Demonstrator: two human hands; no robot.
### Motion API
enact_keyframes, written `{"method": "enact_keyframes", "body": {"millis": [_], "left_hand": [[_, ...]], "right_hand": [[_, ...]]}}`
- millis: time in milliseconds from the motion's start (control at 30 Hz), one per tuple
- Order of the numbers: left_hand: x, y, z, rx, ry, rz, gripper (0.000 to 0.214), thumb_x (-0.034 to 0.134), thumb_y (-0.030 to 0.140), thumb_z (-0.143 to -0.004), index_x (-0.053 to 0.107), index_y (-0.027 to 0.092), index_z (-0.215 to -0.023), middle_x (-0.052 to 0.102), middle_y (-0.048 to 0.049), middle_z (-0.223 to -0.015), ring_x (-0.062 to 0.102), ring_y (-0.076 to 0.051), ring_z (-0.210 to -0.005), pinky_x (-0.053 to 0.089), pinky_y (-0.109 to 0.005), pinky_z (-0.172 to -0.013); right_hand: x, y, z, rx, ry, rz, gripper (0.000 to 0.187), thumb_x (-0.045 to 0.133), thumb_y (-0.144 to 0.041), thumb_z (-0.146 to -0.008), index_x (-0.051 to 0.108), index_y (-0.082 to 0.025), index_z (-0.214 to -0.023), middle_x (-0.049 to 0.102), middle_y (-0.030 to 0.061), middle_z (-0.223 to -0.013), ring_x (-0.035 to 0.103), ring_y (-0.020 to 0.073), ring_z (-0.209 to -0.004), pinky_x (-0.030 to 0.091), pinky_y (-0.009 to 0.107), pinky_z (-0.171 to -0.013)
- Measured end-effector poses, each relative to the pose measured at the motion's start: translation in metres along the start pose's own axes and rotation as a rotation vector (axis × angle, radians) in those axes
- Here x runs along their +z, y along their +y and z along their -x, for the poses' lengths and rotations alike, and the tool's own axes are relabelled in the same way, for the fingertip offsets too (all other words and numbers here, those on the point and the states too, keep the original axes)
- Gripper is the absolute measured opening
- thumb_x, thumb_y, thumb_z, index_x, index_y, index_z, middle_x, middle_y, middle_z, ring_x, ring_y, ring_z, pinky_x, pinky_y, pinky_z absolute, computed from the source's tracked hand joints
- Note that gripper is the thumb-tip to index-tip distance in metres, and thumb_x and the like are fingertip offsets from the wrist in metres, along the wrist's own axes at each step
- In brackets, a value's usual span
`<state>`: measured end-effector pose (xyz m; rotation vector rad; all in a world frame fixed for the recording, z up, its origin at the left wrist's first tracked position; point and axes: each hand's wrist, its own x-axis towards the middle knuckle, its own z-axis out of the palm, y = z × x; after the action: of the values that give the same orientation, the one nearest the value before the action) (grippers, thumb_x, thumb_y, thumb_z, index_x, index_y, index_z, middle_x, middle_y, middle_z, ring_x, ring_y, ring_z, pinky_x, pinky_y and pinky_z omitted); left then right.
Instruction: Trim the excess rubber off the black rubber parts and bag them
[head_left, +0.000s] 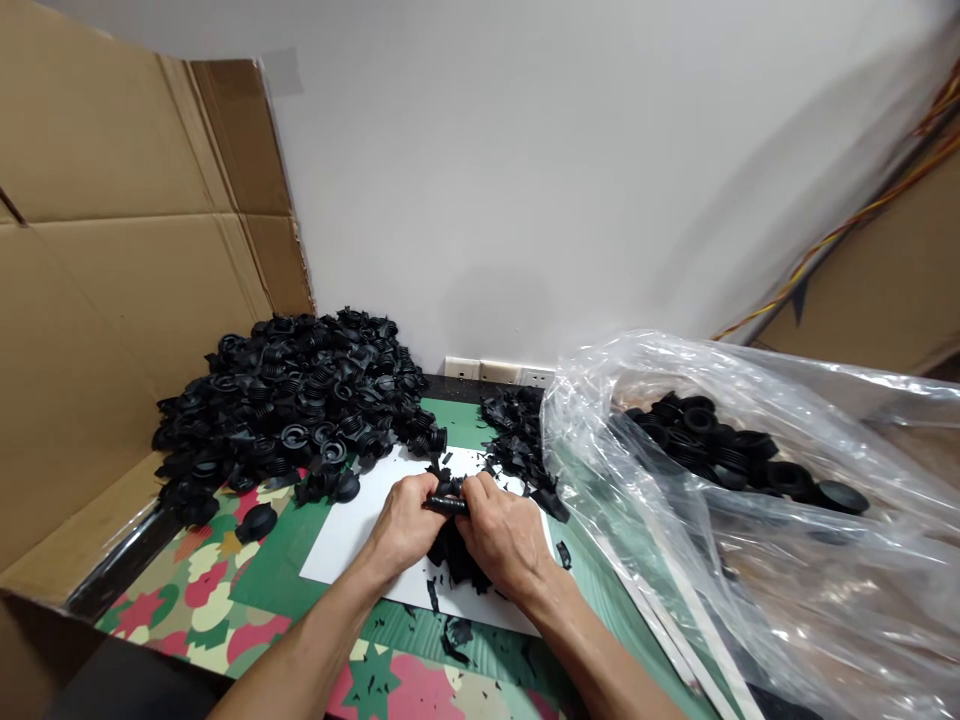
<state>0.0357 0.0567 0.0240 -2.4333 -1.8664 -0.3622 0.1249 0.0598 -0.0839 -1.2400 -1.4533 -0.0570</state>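
Note:
In the middle of the head view my left hand (409,510) and my right hand (499,520) meet, both closed on one black ribbed rubber part (448,505). The fingers cover most of it; a dark, shiny length shows between them. Below my hands, torn black rubber scraps (461,560) lie on a white sheet (352,530). To the left rises a big heap of black ribbed rubber parts (300,390), many with ragged thin edges. A smaller pile of flat black scraps (517,430) lies just beyond my right hand.
A clear plastic bag (645,370) on the right holds several black rubber parts (697,440). Cardboard (135,260) stands at the left. Wall sockets (499,372) sit behind. Green sheeting (285,565) and a patterned cover (202,600) lie on the work surface.

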Motion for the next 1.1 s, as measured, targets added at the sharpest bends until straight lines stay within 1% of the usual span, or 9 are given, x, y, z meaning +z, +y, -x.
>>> {"method": "enact_keyframes", "body": {"millis": [100,167,233,267,367,433,733,900,1100], "left_hand": [[-0.004,0.000,-0.003,0.041,-0.035,0.029,0.013,0.048,0.016,-0.069,0.041,0.011,-0.060,0.045,-0.0007,-0.061,0.035,-0.010,-0.062,0.024,-0.024,-0.056],[-0.004,-0.002,-0.003,0.064,-0.053,0.063,0.013,0.049,0.018,-0.068,0.042,0.011,-0.060,0.045,-0.0010,-0.061,0.035,-0.011,-0.063,0.024,-0.024,-0.056],[-0.002,-0.006,-0.001,0.070,-0.091,0.116,0.012,0.051,0.020,-0.065,0.045,0.010,-0.061,0.046,-0.0017,-0.061,0.037,-0.011,-0.063,0.025,-0.023,-0.056],[-0.001,-0.009,0.001,0.062,-0.127,0.151,0.014,0.053,0.022,-0.063,0.046,0.010,-0.063,0.047,-0.0019,-0.062,0.039,-0.011,-0.061,0.026,-0.022,-0.055],[0.003,-0.017,0.003,0.016,-0.152,0.257,0.018,0.053,0.026,-0.062,0.044,0.011,-0.064,0.044,-0.0019,-0.060,0.040,-0.010,-0.057,0.029,-0.021,-0.052],[0.004,-0.021,0.003,0.013,-0.117,0.297,0.021,0.053,0.030,-0.063,0.045,0.011,-0.068,0.046,-0.0023,-0.064,0.042,-0.010,-0.059,0.031,-0.021,-0.054],[0.008,-0.013,-0.003,-0.002,-0.099,0.468,0.043,0.060,0.039,-0.059,0.056,0.006,-0.087,0.051,-0.0041,-0.077,0.043,-0.009,-0.060,0.036,-0.022,-0.055],[0.013,-0.015,-0.003,0.026,-0.095,0.486,0.047,0.060,0.035,-0.062,0.056,0.007,-0.099,0.053,-0.0053,-0.083,0.046,-0.011,-0.066,0.037,-0.022,-0.058],[0.012,-0.004,0.003,0.039,0.083,-0.053,0.027,0.058,0.030,-0.079,0.060,0.014,-0.100,0.059,-0.0052,-0.099,0.052,-0.017,-0.088,0.035,-0.028,-0.081]], "right_hand": [[0.011,0.002,0.001,-0.072,0.226,-0.017,0.003,0.049,-0.011,-0.076,0.052,-0.013,-0.075,0.055,0.0038,-0.072,0.047,0.0133,-0.052,0.010,0.027,-0.049],[0.010,0.007,-0.002,-0.043,0.202,-0.050,0.005,0.051,-0.014,-0.079,0.054,-0.012,-0.075,0.055,0.0041,-0.073,0.046,0.0129,-0.052,0.011,0.026,-0.049],[0.002,0.018,-0.007,0.103,0.089,-0.100,0.009,0.053,-0.017,-0.082,0.058,-0.011,-0.077,0.056,0.0054,-0.075,0.046,0.0127,-0.055,0.013,0.025,-0.049],[-0.003,0.025,-0.010,0.300,0.041,-0.128,0.006,0.054,-0.013,-0.080,0.059,-0.009,-0.080,0.057,0.0062,-0.077,0.046,0.0123,-0.057,0.014,0.024,-0.049],[-0.018,0.047,-0.017,0.599,0.098,-0.158,0.015,0.054,-0.018,-0.086,0.060,-0.007,-0.094,0.058,0.0079,-0.082,0.045,0.0124,-0.064,0.024,0.022,-0.056],[-0.023,0.054,-0.018,0.651,0.067,-0.244,0.014,0.053,-0.020,-0.087,0.059,-0.009,-0.094,0.058,0.0061,-0.082,0.045,0.0129,-0.069,0.027,0.023,-0.061],[-0.036,0.053,-0.007,0.641,-0.272,-0.102,0.027,0.040,-0.040,-0.096,0.056,-0.018,-0.100,0.060,0.0068,-0.097,0.054,0.0230,-0.090,0.027,0.029,-0.066],[-0.050,0.052,0.002,0.567,-0.253,-0.083,0.032,0.037,-0.035,-0.098,0.046,-0.022,-0.126,0.049,0.0048,-0.121,0.053,0.0199,-0.093,0.031,0.030,-0.068],[-0.061,0.039,0.041,0.562,-0.383,0.072,0.024,0.038,-0.028,-0.097,0.056,-0.017,-0.109,0.052,0.0062,-0.107,0.051,0.0229,-0.098,0.033,0.033,-0.071]]}}
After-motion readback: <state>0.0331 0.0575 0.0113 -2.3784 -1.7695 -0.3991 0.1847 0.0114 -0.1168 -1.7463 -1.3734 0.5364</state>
